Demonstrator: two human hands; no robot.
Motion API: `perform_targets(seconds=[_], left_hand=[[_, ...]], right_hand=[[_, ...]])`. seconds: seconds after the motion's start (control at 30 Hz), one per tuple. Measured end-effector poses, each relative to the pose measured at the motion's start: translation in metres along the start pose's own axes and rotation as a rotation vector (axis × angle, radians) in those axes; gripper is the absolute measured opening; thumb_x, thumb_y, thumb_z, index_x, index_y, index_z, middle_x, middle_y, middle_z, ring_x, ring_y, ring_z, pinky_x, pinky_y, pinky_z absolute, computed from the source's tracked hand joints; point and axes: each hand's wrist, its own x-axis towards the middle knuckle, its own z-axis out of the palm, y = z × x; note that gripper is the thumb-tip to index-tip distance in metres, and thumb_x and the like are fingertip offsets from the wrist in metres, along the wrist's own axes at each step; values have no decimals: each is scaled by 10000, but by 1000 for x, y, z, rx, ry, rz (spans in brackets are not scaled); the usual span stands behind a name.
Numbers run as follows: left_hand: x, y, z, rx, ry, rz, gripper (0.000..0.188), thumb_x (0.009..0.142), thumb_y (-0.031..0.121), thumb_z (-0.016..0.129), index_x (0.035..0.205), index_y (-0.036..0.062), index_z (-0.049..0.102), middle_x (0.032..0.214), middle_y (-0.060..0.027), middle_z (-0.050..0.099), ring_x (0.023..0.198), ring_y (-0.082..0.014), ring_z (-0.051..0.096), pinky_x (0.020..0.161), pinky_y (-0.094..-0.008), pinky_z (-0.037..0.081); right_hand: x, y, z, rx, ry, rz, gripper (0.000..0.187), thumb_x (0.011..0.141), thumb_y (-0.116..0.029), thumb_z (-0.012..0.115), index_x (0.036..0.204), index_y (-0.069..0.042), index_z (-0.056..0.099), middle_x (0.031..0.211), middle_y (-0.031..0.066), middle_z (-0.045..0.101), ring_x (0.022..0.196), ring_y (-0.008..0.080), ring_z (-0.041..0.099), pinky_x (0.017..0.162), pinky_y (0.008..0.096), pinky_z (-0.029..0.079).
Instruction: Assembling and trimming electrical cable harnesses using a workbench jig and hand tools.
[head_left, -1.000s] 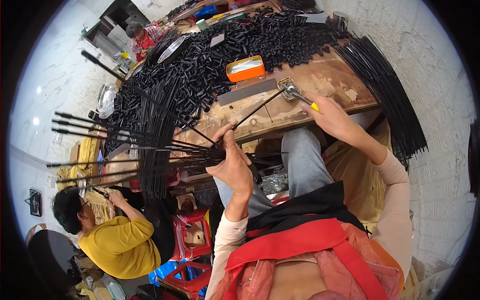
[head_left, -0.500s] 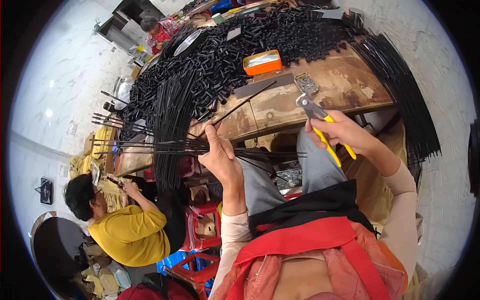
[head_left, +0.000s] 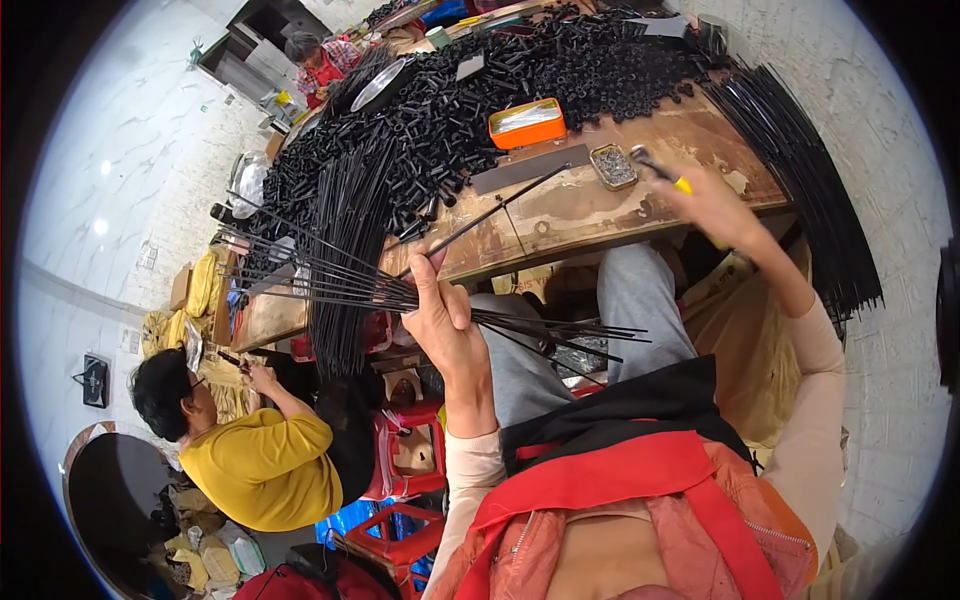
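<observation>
Here, left hand [head_left: 446, 322]: closed round thin black rods [head_left: 393, 291], centre.
Right hand [head_left: 716, 205]: blurred, two o'clock, gripping yellow-handled pliers [head_left: 683, 186].
Tin [head_left: 613, 168], orange box [head_left: 528, 137]: between twelve and two.
Black tubes [head_left: 432, 140]: heaped near twelve.
Rod stack [head_left: 350, 205]: ten o'clock, the held rods crossing before it.
Table [head_left: 565, 215]: worn brown wood.
Room: pale wall [head_left: 880, 130] at two, co-worker [head_left: 260, 470] in yellow at eight.
</observation>
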Motion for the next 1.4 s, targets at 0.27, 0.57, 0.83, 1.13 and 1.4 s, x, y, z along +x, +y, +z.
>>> perform_targets(seconds=[0.27, 0.57, 0.83, 1.13, 1.4], left_hand=[[-13, -8, 17, 46, 5, 17, 263, 976, 223, 595, 1079, -19, 613, 924, -108, 686, 395, -11, 296, 379, -202, 201], [-32, -8, 30, 131, -7, 108, 231, 970, 164, 600, 1074, -42, 612, 821, -90, 671, 370, -16, 290, 368, -200, 188], [-33, -11, 24, 114, -30, 112, 202, 974, 120, 580, 1072, -55, 602, 936, -176, 689, 358, -22, 317, 348, -178, 204], [-37, -14, 19, 138, -48, 121, 205, 974, 116, 576, 1074, -61, 604, 986, -185, 684, 360, -30, 329, 346, -187, 208], [-37, -19, 19, 101, -51, 98, 188, 977, 103, 565, 1074, -57, 585, 1049, -210, 669, 357, -35, 337, 340, -189, 213]], right_hand=[[-28, -30, 7, 165, -12, 15, 262, 943, -101, 553, 1193, -26, 575, 791, 59, 564, 691, 150, 579, 638, 308, 479], [-32, -45, 12, -617, 292, -208, 523, 772, 47, 574, 1276, -89, 550, 1026, 131, 564, 970, 320, 572, 829, 415, 483], [-29, -46, 12, -742, 346, -272, 500, 775, 25, 590, 1263, -76, 568, 995, 116, 558, 918, 292, 566, 789, 409, 477], [-28, -43, 15, -854, 346, -291, 391, 829, -36, 605, 1217, -64, 581, 916, 94, 538, 828, 260, 554, 711, 386, 452], [-28, -36, 20, -559, 223, -201, 187, 824, -38, 622, 994, -44, 543, 870, 121, 571, 779, 326, 589, 695, 418, 468]])
